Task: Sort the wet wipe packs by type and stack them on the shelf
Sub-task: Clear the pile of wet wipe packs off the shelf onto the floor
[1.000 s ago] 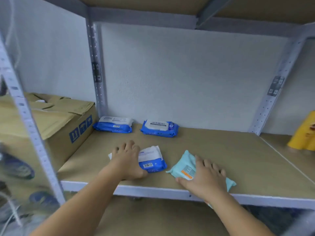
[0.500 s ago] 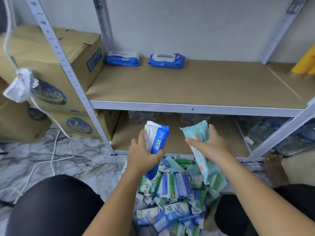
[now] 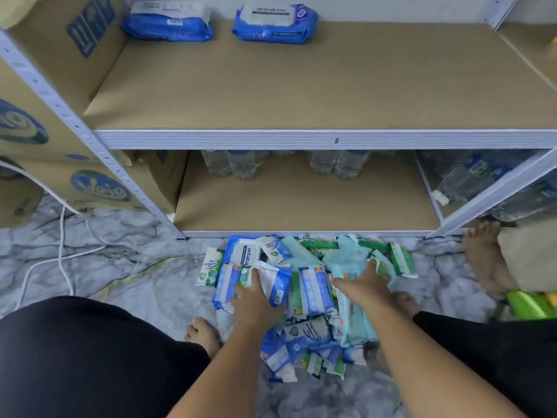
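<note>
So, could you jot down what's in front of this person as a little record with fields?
Place: metal shelf on a marble-look floor
Upper shelf: left blue pack and right blue pack at the back, apart
Beside them: cardboard box, on the left
Lower shelf: water bottles at the back
Floor: mixed pile of wipe packs
Left grip: on a blue and white pack, hold unclear
Right grip: fingers spread on teal packs
</note>
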`<action>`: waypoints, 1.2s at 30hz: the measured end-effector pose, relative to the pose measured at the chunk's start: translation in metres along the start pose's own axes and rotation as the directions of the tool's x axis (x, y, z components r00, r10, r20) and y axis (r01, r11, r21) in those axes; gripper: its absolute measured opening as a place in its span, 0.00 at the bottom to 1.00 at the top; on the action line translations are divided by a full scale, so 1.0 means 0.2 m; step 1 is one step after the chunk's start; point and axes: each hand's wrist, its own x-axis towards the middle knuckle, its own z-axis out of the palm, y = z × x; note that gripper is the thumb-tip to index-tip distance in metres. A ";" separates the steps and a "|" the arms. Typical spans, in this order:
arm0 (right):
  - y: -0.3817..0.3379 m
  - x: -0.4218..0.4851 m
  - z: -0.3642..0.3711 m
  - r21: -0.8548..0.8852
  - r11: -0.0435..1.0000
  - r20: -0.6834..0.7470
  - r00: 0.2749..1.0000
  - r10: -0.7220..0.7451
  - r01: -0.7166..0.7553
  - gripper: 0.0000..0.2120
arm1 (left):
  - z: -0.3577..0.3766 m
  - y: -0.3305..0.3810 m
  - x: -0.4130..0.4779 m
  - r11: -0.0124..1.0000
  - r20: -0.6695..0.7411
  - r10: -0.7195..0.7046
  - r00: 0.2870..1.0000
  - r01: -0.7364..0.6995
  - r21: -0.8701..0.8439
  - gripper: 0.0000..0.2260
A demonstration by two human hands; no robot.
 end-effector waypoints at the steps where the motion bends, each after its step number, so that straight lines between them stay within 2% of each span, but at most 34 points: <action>1: 0.04 0.03 0.03 0.001 1.000 -0.014 1.000 0.014 -0.014 0.59 | 0.03 0.00 0.01 1.000 -0.018 0.002 1.000 -0.002 0.015 0.52; 4: 0.17 0.10 0.11 0.006 0.999 -0.043 0.998 0.052 -0.052 0.56 | 0.11 -0.02 0.07 0.998 -0.035 -0.019 0.999 0.022 0.066 0.53; 10: 0.27 0.21 0.20 0.045 0.995 0.009 0.996 0.091 -0.091 0.50 | 0.18 -0.06 0.13 0.994 -0.026 -0.073 0.997 0.075 0.082 0.58; 16: 0.22 0.19 0.16 0.083 0.986 0.039 0.989 0.141 -0.144 0.50 | 0.14 -0.05 0.13 0.995 0.005 -0.094 0.996 0.094 0.040 0.57; 20: 0.21 0.10 0.13 0.041 0.993 0.018 0.994 0.111 -0.112 0.50 | 0.08 -0.04 0.10 0.999 -0.071 -0.035 0.997 0.034 -0.011 0.50; 25: 0.08 -0.07 0.08 -0.079 0.994 -0.046 0.996 -0.080 0.076 0.45 | -0.02 0.01 0.03 0.998 -0.136 0.058 0.989 -0.062 -0.029 0.37; 29: -0.12 -0.21 0.00 -0.129 0.950 -0.049 0.955 -0.293 0.284 0.39 | -0.20 0.10 -0.02 0.983 -0.215 0.182 0.959 -0.182 0.020 0.27; 32: -0.27 -0.32 -0.07 -0.167 0.888 -0.066 0.894 -0.443 0.428 0.35 | -0.39 0.17 -0.10 0.953 -0.311 0.302 0.901 -0.283 0.106 0.22; 36: -0.50 -0.44 -0.19 -0.201 0.806 -0.132 0.800 -0.585 0.557 0.34 | -0.69 0.23 -0.20 0.901 -0.436 0.431 0.790 -0.355 0.249 0.20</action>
